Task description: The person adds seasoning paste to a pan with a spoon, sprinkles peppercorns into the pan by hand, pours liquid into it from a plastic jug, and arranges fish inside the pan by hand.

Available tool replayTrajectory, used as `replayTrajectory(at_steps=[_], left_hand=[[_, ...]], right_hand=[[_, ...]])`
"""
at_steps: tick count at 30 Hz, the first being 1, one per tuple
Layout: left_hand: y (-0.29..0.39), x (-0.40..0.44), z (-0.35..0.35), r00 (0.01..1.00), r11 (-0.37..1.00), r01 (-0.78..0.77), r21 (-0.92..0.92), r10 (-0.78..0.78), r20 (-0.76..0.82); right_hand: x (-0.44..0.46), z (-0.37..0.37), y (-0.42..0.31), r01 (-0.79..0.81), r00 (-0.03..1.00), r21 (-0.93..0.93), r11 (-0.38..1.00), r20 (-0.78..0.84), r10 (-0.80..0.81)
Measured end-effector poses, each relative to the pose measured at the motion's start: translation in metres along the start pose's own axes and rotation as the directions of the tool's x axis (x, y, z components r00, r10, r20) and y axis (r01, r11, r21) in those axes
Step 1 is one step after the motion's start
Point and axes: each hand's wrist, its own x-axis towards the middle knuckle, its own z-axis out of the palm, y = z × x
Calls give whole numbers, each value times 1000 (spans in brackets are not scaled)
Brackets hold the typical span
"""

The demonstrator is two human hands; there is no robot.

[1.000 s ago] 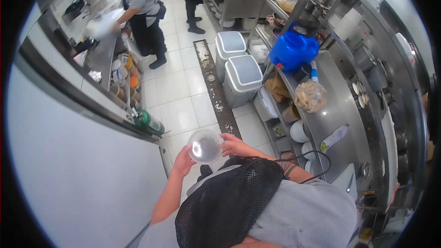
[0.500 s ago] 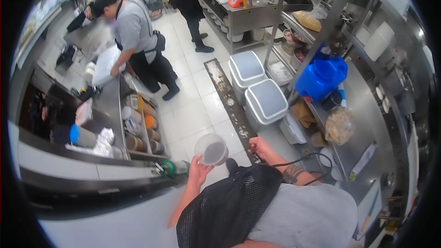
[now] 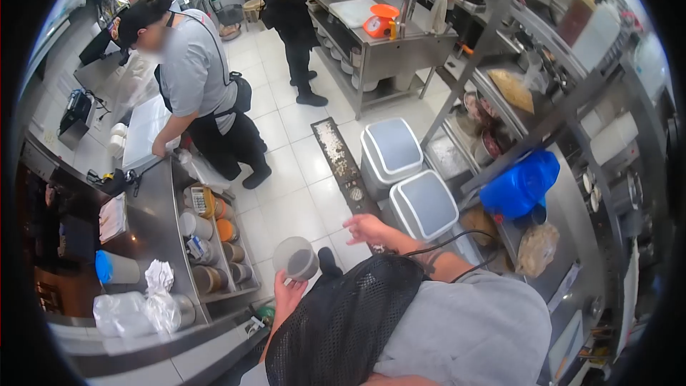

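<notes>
My left hand (image 3: 288,294) is wrapped round the lower side of a round, see-through plastic tub (image 3: 296,258), held in front of my body above the floor. The tub's bottom looks dark; whether anything lies inside I cannot make out. My right hand (image 3: 366,229) hangs in the air to the right of the tub, its fingers loosely apart and holding nothing. Below and beyond it runs a dark floor drain strip (image 3: 341,164) with pale bits on it. A black mesh apron (image 3: 350,314) covers my front.
Two lidded white bins (image 3: 424,204) stand ahead right, beside a steel counter with a blue jug (image 3: 520,186). To the left, a shelf holds several jars (image 3: 209,279). A co-worker (image 3: 204,71) leans over the left counter; another person (image 3: 286,21) stands at a table with an orange scale (image 3: 381,21).
The view has shifted forward along the aisle. My left hand and the tub sit lower and further left. My right hand has moved left, and its fingers have loosened.
</notes>
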Motion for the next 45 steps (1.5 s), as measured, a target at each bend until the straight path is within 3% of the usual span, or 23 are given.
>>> replayTrajectory(at_steps=[2, 3, 5, 6, 8, 9, 11, 15, 20, 22, 24, 26, 27, 28, 30, 32, 34, 36, 40, 42, 45], left_hand=[[20, 40, 26, 988, 977, 154, -146, -153, 23], [23, 69, 30, 986, 972, 167, -167, -163, 35], [17, 138, 31, 899, 818, 438, -374, -412, 151], [28, 154, 44, 892, 808, 450, -380, -423, 158], [79, 185, 84, 926, 930, 362, -71, -349, 141], [98, 204, 100, 920, 926, 374, -48, -364, 142], [128, 240, 130, 936, 946, 292, 142, -314, 162], [169, 306, 187, 915, 929, 300, 216, -344, 211], [195, 365, 244, 920, 920, 290, 264, -344, 189], [208, 372, 274, 892, 903, 374, 213, -413, 183], [219, 382, 292, 883, 864, 410, 291, -456, 113], [221, 399, 303, 859, 892, 336, 303, -422, 290], [229, 402, 314, 865, 886, 291, 360, -404, 296], [227, 414, 312, 852, 867, 314, 387, -437, 288], [225, 447, 309, 792, 869, 441, 224, -494, 359], [228, 485, 313, 777, 835, 478, 272, -547, 312], [218, 539, 308, 686, 740, 589, 325, -670, 282], [220, 573, 323, 626, 692, 611, 384, -719, 301], [262, 602, 409, 554, 675, 557, 483, -736, 389], [293, 617, 455, 628, 701, 275, 658, -649, 429], [311, 659, 500, 539, 663, 229, 712, -696, 475]], right_hand=[[-1, -12, -8, -103, 982, 7, 995, -158, 103], [-3, -24, -10, -106, 982, -17, 994, -157, 102], [-11, -43, -30, -120, 979, -46, 992, -173, 110], [-23, -41, -45, -84, 966, -132, 988, -255, 48], [-49, -17, -82, -61, 941, -200, 978, -337, -10], [-59, -2, -104, 17, 933, -163, 986, -352, -74], [-37, -39, -98, 97, 935, 73, 993, -347, -66], [38, -90, -94, 88, 882, 276, 957, -469, 54], [129, -115, -145, 22, 931, 365, 931, -347, 114], [154, -113, -192, 66, 936, 388, 919, -343, 78], [194, -125, -208, 153, 975, 278, 948, -201, -98], [205, -119, -263, 57, 990, 116, 992, -134, -41], [212, -119, -285, 42, 996, 59, 997, -87, -37], [219, -120, -299, 24, 999, -2, 1000, -40, -24], [234, -124, -326, 3, 1000, -4, 1000, 3, -3], [248, -129, -337, -11, 999, -22, 1000, 52, 12], [264, -132, -350, -31, 996, 19, 999, 90, 30], [277, -132, -355, -41, 999, 88, 995, 2, 41], [297, -144, -374, -21, 991, 201, 979, -123, 46], [295, -137, -404, 66, 987, 299, 952, -158, -19], [302, -139, -436, 145, 970, 360, 922, -235, -61]])
